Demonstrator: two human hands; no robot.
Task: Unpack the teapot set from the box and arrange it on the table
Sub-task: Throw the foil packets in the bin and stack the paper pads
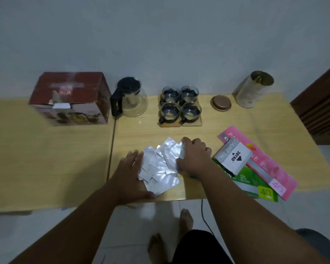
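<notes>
The red teapot-set box (70,98) stands at the back left of the wooden table (46,159). To its right stands a glass teapot (129,100) with a black lid and handle. Several glass cups with black holders (180,104) sit on wooden coasters beside it. A pile of silver foil sachets (160,166) lies near the front edge. My left hand (129,168) lies flat against the pile's left side, fingers apart. My right hand (194,155) rests on the pile's right side with its fingers curled over the sachets.
An open metal tin (253,90) stands at the back right, its round lid (220,103) lying beside it. A stamp pad box (231,159) lies on green (255,187) and pink (265,164) flat packets at the right. Bare feet and a black cable show below the table edge.
</notes>
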